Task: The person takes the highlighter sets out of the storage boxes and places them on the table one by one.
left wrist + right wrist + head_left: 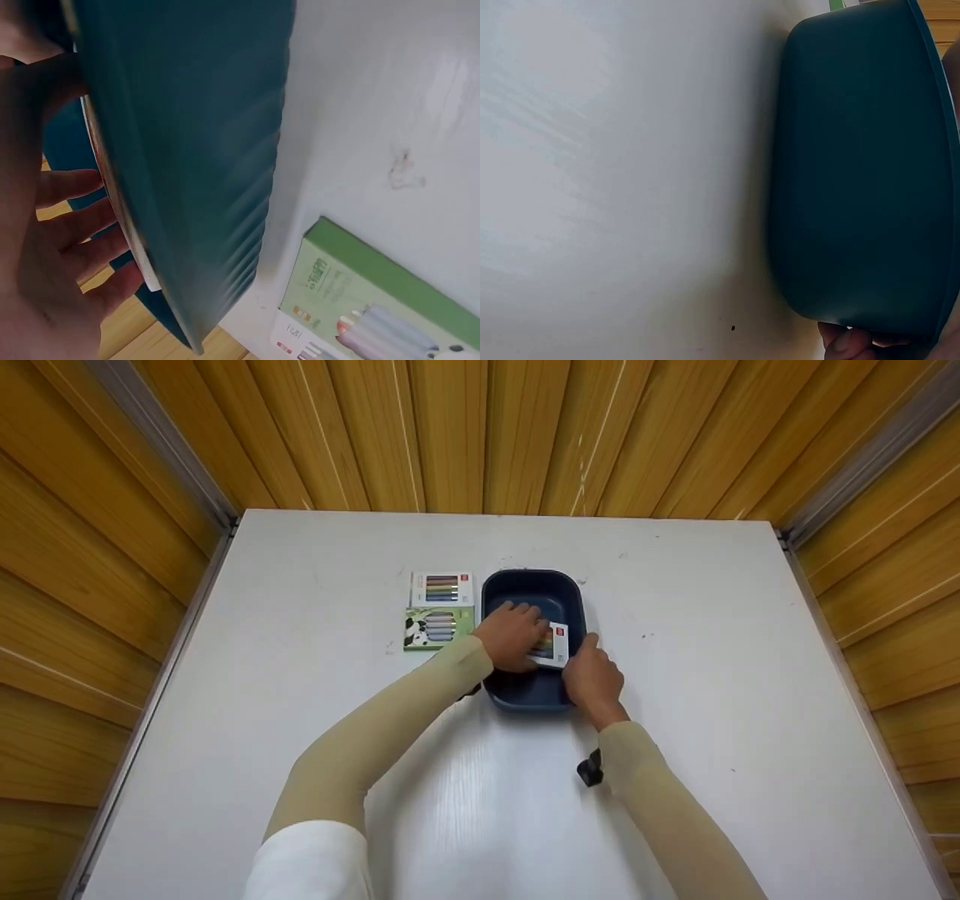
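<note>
A dark blue plastic basin (534,699) stands on the white table. Over its inside, my left hand (511,637) grips a white crayon box (556,645) with coloured sticks showing in its window. The left wrist view has the fingers (79,225) along the edge of that box, which is mostly hidden behind the basin's wall (187,150). On the basin's right side my right hand (594,679) holds the rim. Its fingertips (847,343) show at the lower end of the basin's outer wall (862,172) in the right wrist view.
Left of the basin lie another white crayon box (442,588) and, just nearer, a green box (439,628) with a panda picture. The white table (697,660) is bordered by wood-patterned walls (525,435) at the back and both sides.
</note>
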{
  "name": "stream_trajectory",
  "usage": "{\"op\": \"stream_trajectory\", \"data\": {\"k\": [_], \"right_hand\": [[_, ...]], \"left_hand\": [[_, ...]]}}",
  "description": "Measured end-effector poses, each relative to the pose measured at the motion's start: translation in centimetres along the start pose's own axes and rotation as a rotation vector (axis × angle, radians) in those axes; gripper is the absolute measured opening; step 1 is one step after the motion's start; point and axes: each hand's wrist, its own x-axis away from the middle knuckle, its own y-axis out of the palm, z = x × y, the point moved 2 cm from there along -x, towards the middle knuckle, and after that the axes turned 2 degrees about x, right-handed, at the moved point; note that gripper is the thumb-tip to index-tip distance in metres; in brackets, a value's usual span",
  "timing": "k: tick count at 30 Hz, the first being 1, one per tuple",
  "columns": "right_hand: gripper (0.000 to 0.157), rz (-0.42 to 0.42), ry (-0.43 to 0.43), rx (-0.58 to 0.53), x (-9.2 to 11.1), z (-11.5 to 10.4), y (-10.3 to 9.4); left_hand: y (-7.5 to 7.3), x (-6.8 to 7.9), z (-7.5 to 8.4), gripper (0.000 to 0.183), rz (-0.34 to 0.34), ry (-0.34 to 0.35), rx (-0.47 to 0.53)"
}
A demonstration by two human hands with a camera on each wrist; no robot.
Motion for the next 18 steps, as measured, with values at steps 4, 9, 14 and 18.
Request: {"op": "stream_trajectory", "data": {"k": [4,9,14,18], "right_hand": [[0.037,-0.018,0.010,-0.006,0.0,0.0,0.0],[0.040,-0.040,0.023,-0.009,-0.1,0.0,0.0],[0.042,-0.049,0.023,-0.012,-0.1,0.0,0.0],[0.038,-0.039,0.020,-0.015,-0.1,0.1,0.0]], "left_hand": [[-0.4,0.6,0.0,0.064,0.008,0.012,-0.018],[-1.0,1.6,-0.1,0.064,0.018,0.028,-0.035],[-1.4,2.4,-0.4,0.065,0.019,0.035,-0.056],[-1.5,2.9,-0.7,0.066,0.011,0.030,-0.063]]}}
